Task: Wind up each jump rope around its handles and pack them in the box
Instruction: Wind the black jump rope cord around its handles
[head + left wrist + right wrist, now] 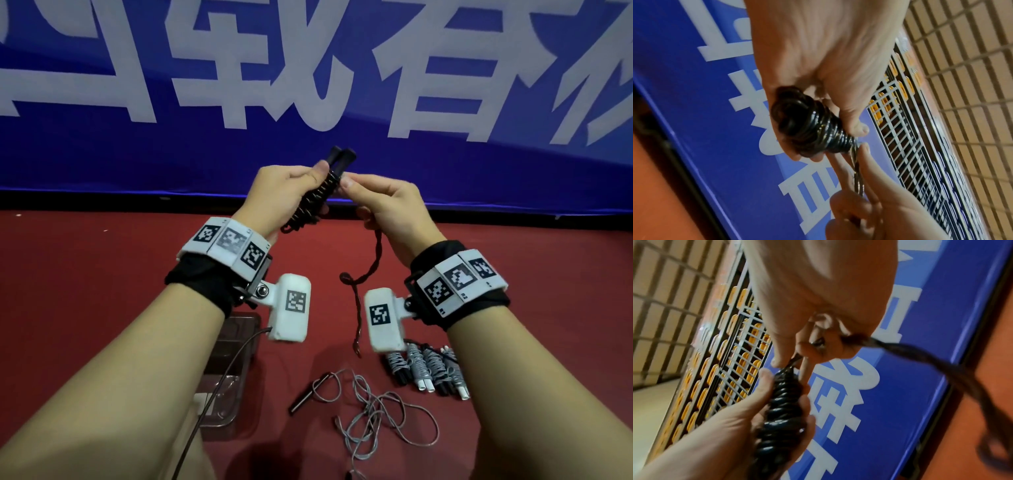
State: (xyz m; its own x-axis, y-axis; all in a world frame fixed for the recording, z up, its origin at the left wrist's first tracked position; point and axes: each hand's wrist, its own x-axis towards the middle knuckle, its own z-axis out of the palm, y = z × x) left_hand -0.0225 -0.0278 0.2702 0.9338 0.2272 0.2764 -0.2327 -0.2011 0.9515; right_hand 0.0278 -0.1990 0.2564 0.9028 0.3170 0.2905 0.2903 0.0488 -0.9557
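Note:
My left hand (287, 192) grips a pair of black handles (339, 159) held together above the red table, with dark rope coiled (323, 195) tightly around them. My right hand (380, 202) pinches that rope right beside the coil. The loose tail (371, 260) hangs from it down toward the table. In the left wrist view the coil (807, 126) sits in the left palm, and the rope (858, 177) runs into the right fingers (869, 164). The right wrist view shows the coil (783, 410) and the tail (941, 366) trailing off to the right.
A clear plastic box (222, 377) stands at the lower left under my left forearm. An unwound grey rope (376, 411) with a black handle (308, 394) lies tangled in front. Several wound ropes (428, 370) lie at the right. A blue banner (308, 85) backs the table (102, 274).

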